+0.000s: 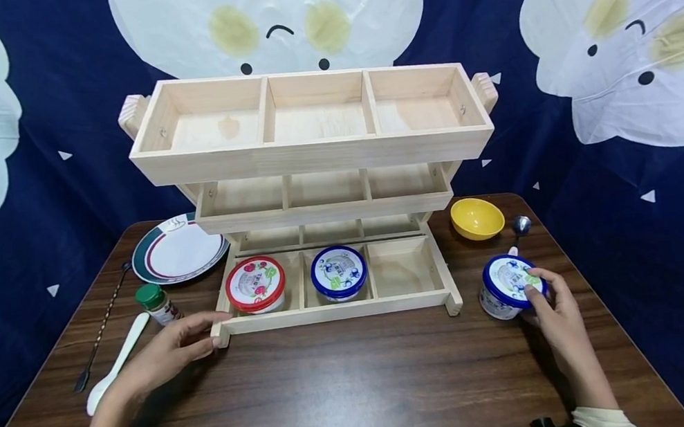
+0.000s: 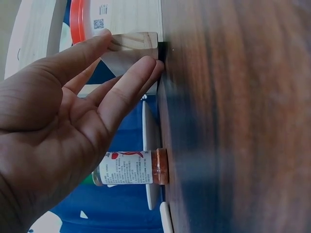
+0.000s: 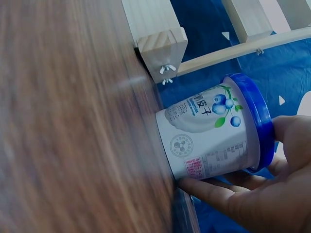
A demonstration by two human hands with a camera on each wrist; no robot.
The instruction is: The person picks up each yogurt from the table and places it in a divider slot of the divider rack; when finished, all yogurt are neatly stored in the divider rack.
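Note:
On the right of the table, my right hand [image 1: 555,313] holds a white tub [image 3: 209,131] with a blue lid [image 1: 509,279] and blueberry pictures. Its digits touch the lid's rim and the side near the base. At the wooden rack's [image 1: 334,313] front left corner, fingertips of my left hand [image 1: 171,350] touch the foot [image 2: 131,42], the fingers fairly straight. A red-lidded tub [image 1: 255,284] sits in the rack's lowest left compartment. Another blue-lidded tub [image 1: 338,271] stands in the middle one, while the right one holds nothing.
Left of the rack lie a plate [image 1: 180,250], a green-capped jar [image 1: 156,301], a white spatula [image 1: 116,362] and a twisted dark stirrer [image 1: 103,325]. Behind the right hand stand a yellow bowl [image 1: 477,219] and a spoon [image 1: 520,225]. The rack's upper trays overhang the lower ones.

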